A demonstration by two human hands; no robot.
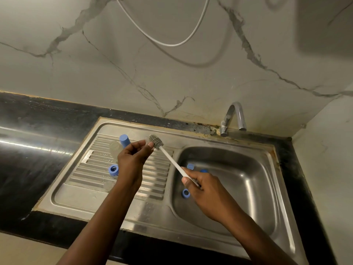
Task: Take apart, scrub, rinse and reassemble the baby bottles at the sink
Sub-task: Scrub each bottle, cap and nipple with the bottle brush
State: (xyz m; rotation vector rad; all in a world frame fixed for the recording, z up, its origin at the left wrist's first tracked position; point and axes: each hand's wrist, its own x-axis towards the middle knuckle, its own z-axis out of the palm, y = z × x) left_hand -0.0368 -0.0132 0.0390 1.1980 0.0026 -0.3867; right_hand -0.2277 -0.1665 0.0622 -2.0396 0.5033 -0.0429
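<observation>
While the right hand point(202, 190) clamps tight on the white handle of the bottle brush point(157, 142), its grey head sits against the left hand point(131, 159). Those fingers are curled, but I cannot tell if they pinch anything. Blue cap point(124, 140) and ring point(113, 170) lie on the draining board point(86, 192), with another ring point(185, 193) in the basin point(248, 178).

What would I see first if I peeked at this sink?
First the two hands in the middle: the right hand grips the white handle of a brush, and the left hand pinches right at its grey bristly head, over the ribbed side of the steel sink. Then the little blue bits: a cap and a ring on the ribs, a second ring down in the basin.
</observation>
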